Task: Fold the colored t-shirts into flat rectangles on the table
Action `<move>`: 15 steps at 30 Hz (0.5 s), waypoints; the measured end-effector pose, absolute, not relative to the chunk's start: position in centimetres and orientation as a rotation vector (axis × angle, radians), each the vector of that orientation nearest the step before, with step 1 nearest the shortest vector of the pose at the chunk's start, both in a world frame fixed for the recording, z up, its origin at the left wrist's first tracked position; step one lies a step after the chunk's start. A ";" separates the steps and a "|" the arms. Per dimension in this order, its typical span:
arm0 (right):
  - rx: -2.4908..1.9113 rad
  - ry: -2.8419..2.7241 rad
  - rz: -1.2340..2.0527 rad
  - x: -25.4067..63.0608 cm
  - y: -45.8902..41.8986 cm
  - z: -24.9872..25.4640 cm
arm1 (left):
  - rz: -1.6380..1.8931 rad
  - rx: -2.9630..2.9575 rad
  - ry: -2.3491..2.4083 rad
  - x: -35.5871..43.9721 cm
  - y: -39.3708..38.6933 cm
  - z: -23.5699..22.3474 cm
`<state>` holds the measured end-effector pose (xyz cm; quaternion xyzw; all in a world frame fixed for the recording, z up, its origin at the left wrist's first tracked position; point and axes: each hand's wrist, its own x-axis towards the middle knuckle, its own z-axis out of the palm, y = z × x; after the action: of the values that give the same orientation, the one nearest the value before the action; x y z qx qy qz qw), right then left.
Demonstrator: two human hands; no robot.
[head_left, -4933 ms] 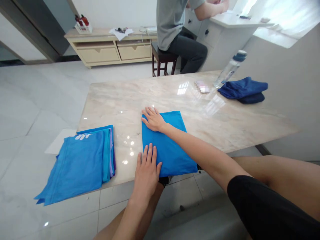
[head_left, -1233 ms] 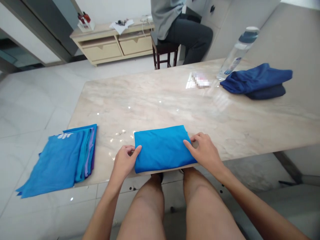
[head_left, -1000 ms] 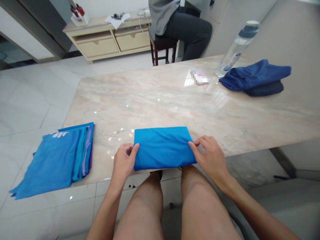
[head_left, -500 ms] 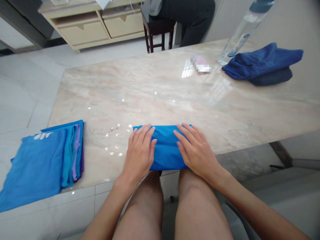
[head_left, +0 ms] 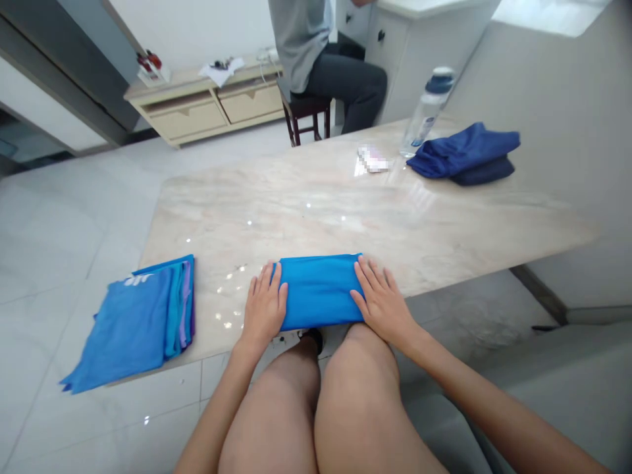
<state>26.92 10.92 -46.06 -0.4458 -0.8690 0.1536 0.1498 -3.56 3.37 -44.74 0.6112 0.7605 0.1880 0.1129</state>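
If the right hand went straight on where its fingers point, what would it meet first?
The folded bright blue cloth, whose end the right hand seems to touch.

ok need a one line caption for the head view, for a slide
Left hand and right hand at either end of a folded blue cloth on a marble table, beside a blue stack

My left hand [head_left: 264, 308] and my right hand [head_left: 380, 296] are both open and palm down, with fingers spread and pointing to the far side. They are apart from each other. My left forearm [head_left: 217, 388] comes up from near, my right forearm [head_left: 481, 398] from near right.
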 end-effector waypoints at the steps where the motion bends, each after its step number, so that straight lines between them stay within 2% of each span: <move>1: -1.297 -2.430 0.468 28.1 10.3 -46.0 | 0.603 1.736 2.281 -4.0 2.6 -44.5; 4: -1.368 -2.199 0.622 31.3 8.4 -45.8 | 0.773 1.451 2.313 -5.0 0.4 -43.8; 6: -1.484 -2.065 0.851 32.2 7.8 -45.4 | 0.806 1.223 2.267 -5.0 -0.5 -43.2; 9: -1.651 -2.003 1.257 31.3 8.4 -44.3 | 0.702 1.080 2.277 -4.2 -0.5 -42.1; 15: -1.743 -2.058 1.527 28.3 13.0 -42.6 | 0.591 1.109 2.339 -3.0 1.1 -40.8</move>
<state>28.27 12.97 -42.63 -0.5622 -0.6639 0.4927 0.0211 -2.97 1.06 -40.79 0.4053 0.8549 0.2161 0.2410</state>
